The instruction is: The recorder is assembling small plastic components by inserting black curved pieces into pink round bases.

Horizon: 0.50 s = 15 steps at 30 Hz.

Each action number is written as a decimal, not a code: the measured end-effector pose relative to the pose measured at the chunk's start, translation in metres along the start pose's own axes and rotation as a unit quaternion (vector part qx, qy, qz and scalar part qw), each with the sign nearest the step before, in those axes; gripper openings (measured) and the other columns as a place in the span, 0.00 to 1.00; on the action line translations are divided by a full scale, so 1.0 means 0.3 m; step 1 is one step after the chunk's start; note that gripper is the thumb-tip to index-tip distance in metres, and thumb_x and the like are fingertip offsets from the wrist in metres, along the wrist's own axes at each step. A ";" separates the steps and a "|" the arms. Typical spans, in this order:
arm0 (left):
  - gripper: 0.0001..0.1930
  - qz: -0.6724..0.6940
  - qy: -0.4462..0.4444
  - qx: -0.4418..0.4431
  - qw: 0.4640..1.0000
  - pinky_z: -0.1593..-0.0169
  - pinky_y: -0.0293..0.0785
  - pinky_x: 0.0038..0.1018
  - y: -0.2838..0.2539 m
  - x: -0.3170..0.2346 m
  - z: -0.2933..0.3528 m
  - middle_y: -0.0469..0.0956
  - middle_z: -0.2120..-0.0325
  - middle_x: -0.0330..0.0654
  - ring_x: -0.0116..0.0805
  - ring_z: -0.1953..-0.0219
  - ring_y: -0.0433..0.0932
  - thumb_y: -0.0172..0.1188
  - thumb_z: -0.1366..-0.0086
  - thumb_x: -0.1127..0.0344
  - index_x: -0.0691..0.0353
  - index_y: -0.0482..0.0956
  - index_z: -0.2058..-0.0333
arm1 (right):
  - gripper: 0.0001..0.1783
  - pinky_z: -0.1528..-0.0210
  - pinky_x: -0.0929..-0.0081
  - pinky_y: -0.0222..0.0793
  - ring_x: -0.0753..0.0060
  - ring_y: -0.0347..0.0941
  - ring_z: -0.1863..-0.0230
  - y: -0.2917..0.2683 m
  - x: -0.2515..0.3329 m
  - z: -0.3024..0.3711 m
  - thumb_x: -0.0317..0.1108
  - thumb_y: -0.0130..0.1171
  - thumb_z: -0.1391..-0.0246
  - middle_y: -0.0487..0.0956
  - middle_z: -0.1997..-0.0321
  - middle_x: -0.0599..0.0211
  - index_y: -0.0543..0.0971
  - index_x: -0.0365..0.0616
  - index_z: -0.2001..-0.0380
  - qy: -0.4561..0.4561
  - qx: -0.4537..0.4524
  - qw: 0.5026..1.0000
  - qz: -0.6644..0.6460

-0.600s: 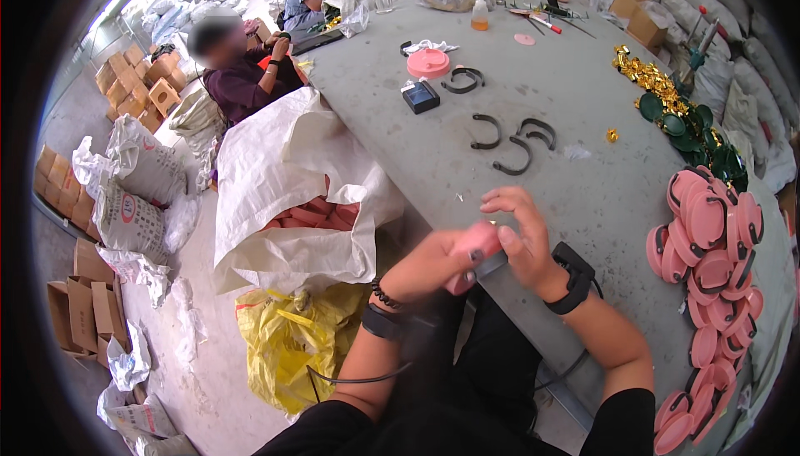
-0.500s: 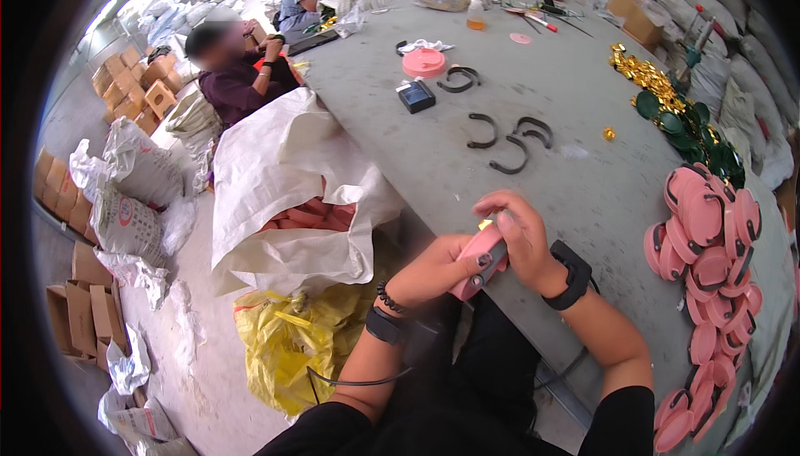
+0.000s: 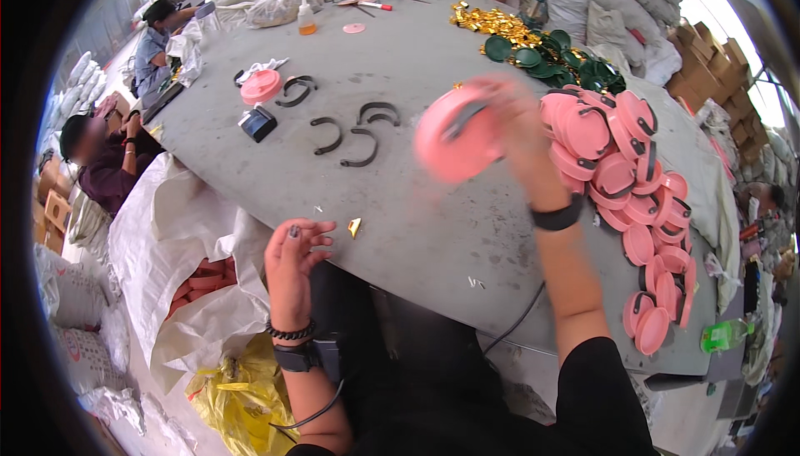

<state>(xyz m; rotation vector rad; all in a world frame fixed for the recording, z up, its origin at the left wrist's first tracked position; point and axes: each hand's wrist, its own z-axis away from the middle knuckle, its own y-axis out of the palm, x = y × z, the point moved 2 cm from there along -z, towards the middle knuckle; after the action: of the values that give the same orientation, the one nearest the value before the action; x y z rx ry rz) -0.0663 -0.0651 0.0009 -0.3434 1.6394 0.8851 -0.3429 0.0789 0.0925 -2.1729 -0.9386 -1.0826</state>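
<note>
My right hand (image 3: 527,135) is raised over the table (image 3: 400,231), gripping a round pink lid (image 3: 446,144) with a dark curved handle; motion blurs both. The pile of pink lids (image 3: 612,174), many with dark handles, lies just to the right of that hand. Near the table's front edge, my left hand (image 3: 293,269) holds nothing, its fingers apart. A small shiny gold piece (image 3: 355,228) lies on the table beside its fingertips. Several loose black curved handles (image 3: 360,148) rest farther back, along with another pink lid (image 3: 261,86) and a small dark box (image 3: 258,124).
Beyond the lids lie gold pieces (image 3: 500,29) and dark green discs (image 3: 527,58). A white sack (image 3: 142,231) of reddish parts and a yellow bag (image 3: 237,398) stand left of the table. Two people sit along the far left. A green bottle (image 3: 723,337) is at right.
My hands were together on a pink lid; now they are apart. The right hand has carried a lid toward the pile, and the left has let go. The view has swung right.
</note>
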 end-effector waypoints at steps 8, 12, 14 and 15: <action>0.09 0.044 0.038 -0.090 0.994 0.67 0.70 0.18 -0.112 -0.010 0.001 0.77 0.72 0.42 0.24 0.72 0.73 0.46 0.34 0.63 0.61 0.70 0.68 | 0.18 0.56 0.64 0.72 0.64 0.72 0.54 -0.828 0.248 0.142 0.42 0.45 0.40 0.74 0.54 0.60 0.71 0.39 0.55 -0.013 -0.432 0.901 -0.040; 0.08 0.060 0.044 -0.128 0.989 0.69 0.69 0.18 -0.147 -0.009 -0.007 0.75 0.74 0.39 0.23 0.72 0.73 0.46 0.34 0.63 0.61 0.70 0.67 | 0.14 0.54 0.60 0.72 0.60 0.72 0.56 -1.130 0.175 0.299 0.38 0.43 0.40 0.74 0.56 0.59 0.70 0.40 0.57 0.116 -0.544 0.830 -0.050; 0.08 0.064 0.046 -0.137 0.987 0.69 0.69 0.17 -0.194 -0.003 0.002 0.74 0.74 0.39 0.23 0.72 0.72 0.46 0.34 0.63 0.61 0.70 0.67 | 0.12 0.53 0.58 0.72 0.59 0.71 0.61 -1.103 0.093 0.361 0.37 0.44 0.41 0.73 0.60 0.60 0.71 0.41 0.60 0.253 -0.540 0.803 0.001; 0.08 0.066 0.052 -0.142 0.986 0.69 0.69 0.17 -0.215 -0.011 0.011 0.74 0.74 0.39 0.23 0.72 0.72 0.47 0.35 0.63 0.61 0.70 0.67 | 0.12 0.55 0.59 0.72 0.58 0.71 0.63 -1.127 0.045 0.397 0.36 0.45 0.42 0.73 0.63 0.61 0.71 0.41 0.61 0.300 -0.505 0.809 0.030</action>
<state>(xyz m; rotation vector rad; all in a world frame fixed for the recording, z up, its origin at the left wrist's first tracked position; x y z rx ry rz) -0.0211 -0.1066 -0.0195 -0.4887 1.6480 1.2250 -0.5434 0.3762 0.0905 -2.2296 0.0843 -2.4199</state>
